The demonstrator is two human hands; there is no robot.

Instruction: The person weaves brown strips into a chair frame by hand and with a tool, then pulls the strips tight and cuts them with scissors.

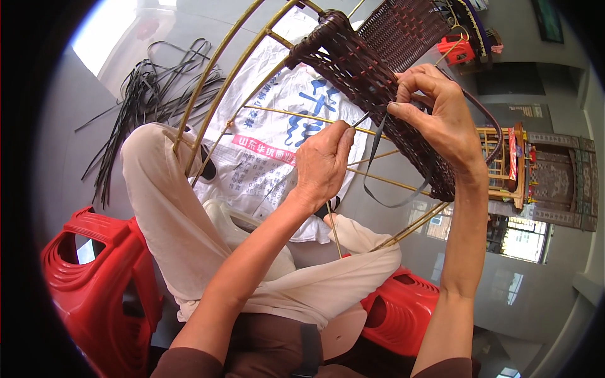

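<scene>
A metal chair frame (211, 82) with gold-coloured bars rests across my knees, tilted. Dark brown woven strips form a band (353, 60) across it. My left hand (322, 165) is below and left of the band, thumb and forefinger pinched on a thin dark strip (360, 120) that runs to the weave's edge. My right hand (438, 110) is at the band's right side, fingers curled and thumb against the weave; what its fingertips grip is too small to tell. A loose grey-black strip (372, 183) loops down from the band between my hands.
A pile of dark flat strips (148, 94) lies on the floor at left. A white printed sack (265, 135) is spread beneath the frame. Red plastic stools (104, 252) stand at left and beside me (406, 309). A wooden stand (504, 164) is at far right.
</scene>
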